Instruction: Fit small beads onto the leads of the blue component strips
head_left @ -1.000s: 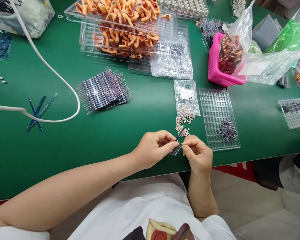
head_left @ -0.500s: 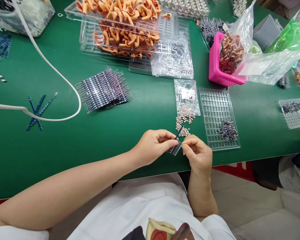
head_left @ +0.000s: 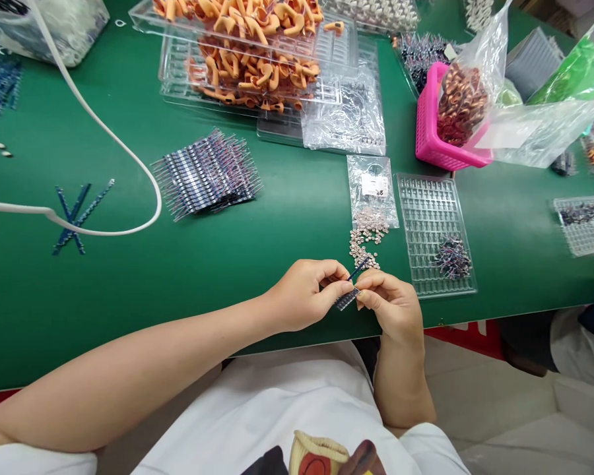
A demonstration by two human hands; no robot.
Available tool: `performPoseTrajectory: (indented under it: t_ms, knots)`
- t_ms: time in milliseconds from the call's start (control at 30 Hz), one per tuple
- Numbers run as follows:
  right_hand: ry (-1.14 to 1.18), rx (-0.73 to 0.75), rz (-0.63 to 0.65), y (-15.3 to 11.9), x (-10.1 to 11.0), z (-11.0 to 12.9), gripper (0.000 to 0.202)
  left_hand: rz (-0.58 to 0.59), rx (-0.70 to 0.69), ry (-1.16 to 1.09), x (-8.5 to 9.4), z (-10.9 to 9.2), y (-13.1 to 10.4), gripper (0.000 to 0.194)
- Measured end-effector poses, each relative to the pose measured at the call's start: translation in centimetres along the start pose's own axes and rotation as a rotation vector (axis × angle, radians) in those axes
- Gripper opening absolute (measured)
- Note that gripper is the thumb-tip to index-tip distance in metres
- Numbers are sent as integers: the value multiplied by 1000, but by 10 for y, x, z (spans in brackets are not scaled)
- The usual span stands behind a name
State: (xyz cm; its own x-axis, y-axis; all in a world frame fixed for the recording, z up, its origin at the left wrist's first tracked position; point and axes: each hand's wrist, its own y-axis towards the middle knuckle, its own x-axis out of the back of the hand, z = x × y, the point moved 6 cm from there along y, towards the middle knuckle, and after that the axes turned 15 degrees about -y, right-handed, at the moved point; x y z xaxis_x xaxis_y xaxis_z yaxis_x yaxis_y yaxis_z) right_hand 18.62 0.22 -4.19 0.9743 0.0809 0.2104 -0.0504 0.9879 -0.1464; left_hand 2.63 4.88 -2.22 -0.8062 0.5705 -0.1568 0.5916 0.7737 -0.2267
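A small dark circuit board panel (head_left: 345, 301) with rows of light marks is pinched between the thumb and fingers of my left hand (head_left: 309, 290). A thin blue strip (head_left: 359, 268) sticks up from the same grip, pointing away from me. The fingertips of my right hand (head_left: 391, 300) are closed together at the panel's right edge; whatever small piece they may hold is hidden. Just beyond my hands lies a scatter of tiny round pinkish parts (head_left: 366, 241), spilling from a clear labelled bag (head_left: 373, 191).
Right of my hands lies a clear tray (head_left: 410, 231) with a heap of small wired parts (head_left: 453, 257). Stacked wired board panels (head_left: 208, 175) and crossed blue strips (head_left: 74, 221) lie left, near a white cable (head_left: 129, 155). Orange shells (head_left: 262, 66) and a pink basket (head_left: 433, 132) stand behind.
My right fingertips have moved slightly left and down, closer to my left thumb, over the panel's edge. The blue strip is tilted lower to the right. My left hand keeps its grip.
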Motion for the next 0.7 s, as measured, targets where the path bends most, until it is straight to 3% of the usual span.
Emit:
performPoseTrajectory:
  t_ms: [300,700]
  knots:
    - [-59,-39,22,1,0,0,9,0,-108,70,-1,-6,-2,20]
    - [-38,-18,33,2,-2,3,7,16,-104,60,-2,-6,-2,20]
